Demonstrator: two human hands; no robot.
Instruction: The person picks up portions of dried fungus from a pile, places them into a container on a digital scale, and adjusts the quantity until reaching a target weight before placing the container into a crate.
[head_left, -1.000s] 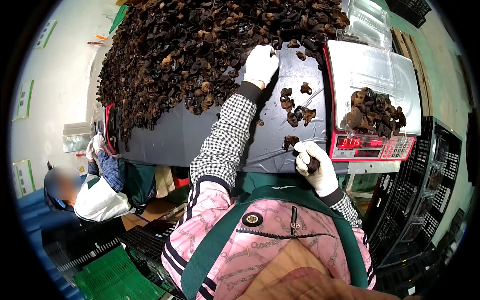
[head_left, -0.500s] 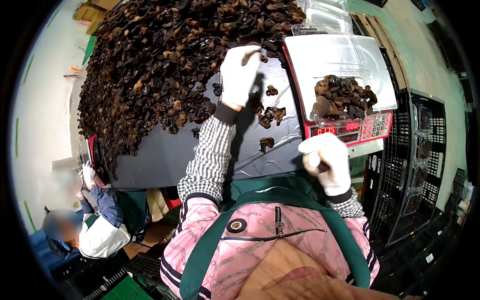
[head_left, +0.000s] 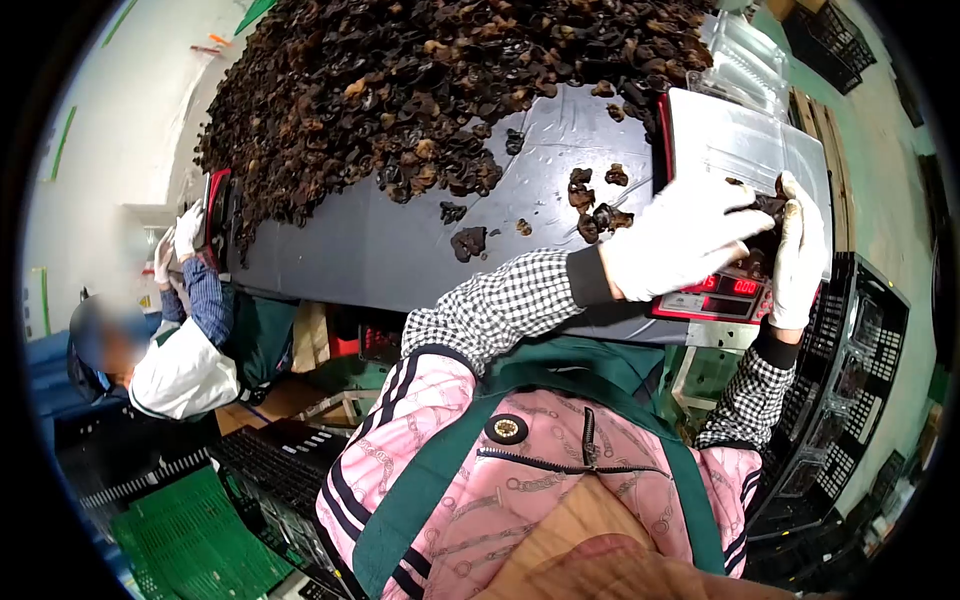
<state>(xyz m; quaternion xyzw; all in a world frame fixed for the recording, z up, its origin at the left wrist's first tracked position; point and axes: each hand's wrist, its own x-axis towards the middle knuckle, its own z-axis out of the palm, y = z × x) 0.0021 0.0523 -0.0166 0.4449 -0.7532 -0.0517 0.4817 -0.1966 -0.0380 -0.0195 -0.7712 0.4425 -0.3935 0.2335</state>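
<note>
Mushrooms (head_left: 766,208) lie in a clear tray (head_left: 745,160) atop the scale (head_left: 700,125).

Dark clump (head_left: 767,208) mostly hidden, readout (head_left: 743,286) partly covered, pile (head_left: 420,95) cropped

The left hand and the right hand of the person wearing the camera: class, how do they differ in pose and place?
The left hand points rightward; the right hand points forward. The left hand covers part of the display; the right hand is to the right of it. Both are gloved in white, beside the dark pieces.
</note>
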